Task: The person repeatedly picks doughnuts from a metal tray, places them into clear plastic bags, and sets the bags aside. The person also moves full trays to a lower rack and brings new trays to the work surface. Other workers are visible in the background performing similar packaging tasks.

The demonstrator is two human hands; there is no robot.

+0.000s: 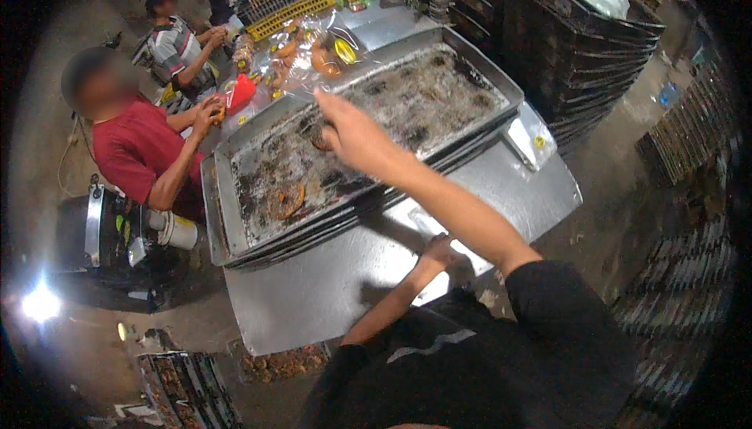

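Tray [462, 108] tops the stack on the tabletop [298, 304], a curved brown piece [291, 203] lying inside its left end! Right hand [356, 138] hangs over its middle, one finger outstretched, any pinch impossible to tell; left hand [440, 254] sits off its near side, grip unclear.
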